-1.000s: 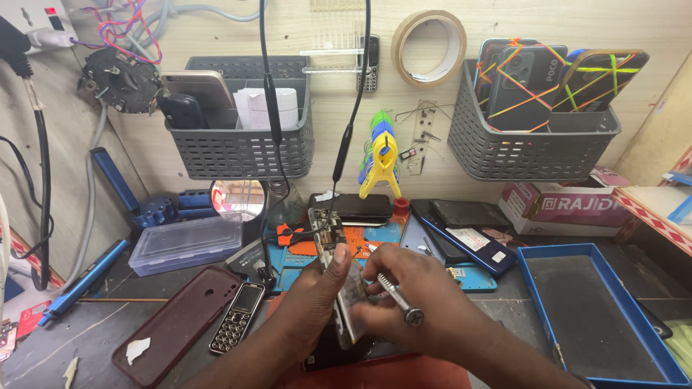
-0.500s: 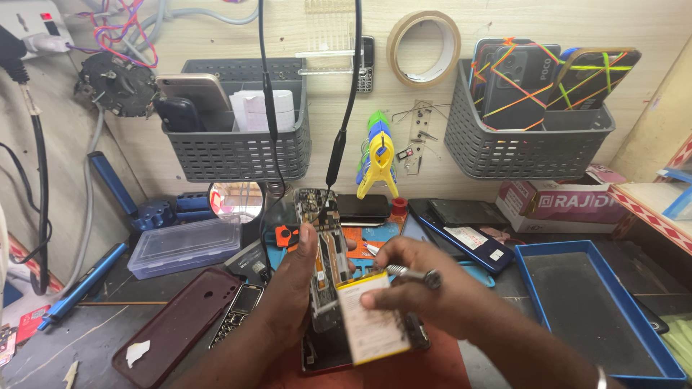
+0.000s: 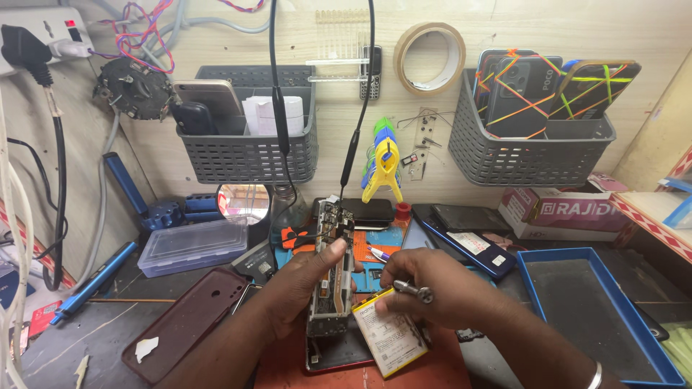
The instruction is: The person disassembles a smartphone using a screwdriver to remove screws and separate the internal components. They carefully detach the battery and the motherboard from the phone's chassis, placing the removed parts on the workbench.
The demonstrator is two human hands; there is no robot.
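**Opening up a phone at the bench**

The left hand [image 3: 306, 277] holds an opened phone [image 3: 330, 277] up on its edge. The fingers wrap the side and the thumb presses near the top, so the grip is tight on it. The phone's insides face the camera: a long board with tiny parts and a few thin wires at the top end. Its bottom end sits just above a red mat [image 3: 339, 364] at the front of the table.

The right hand [image 3: 425, 292] is closed around a small screwdriver [image 3: 412, 289], with the metal end poking out to the side. The same hand's fingers touch a flat white and yellow battery [image 3: 388, 337], which leans out from the phone's lower part and rests on the mat.

It looks like the step now is taking the phone apart, with the battery lifted out or nearly out. The next move seems to call for a steady left hand, so the phone does not tip, and a gentle right hand, so nothing joined to the battery gets pulled hard.

Nearby, a dark red phone cover [image 3: 189, 320] lies on the left. A blue tray [image 3: 530, 277] sits on the right. Two grey baskets [image 3: 249, 155] hang on the wall with phones in them.
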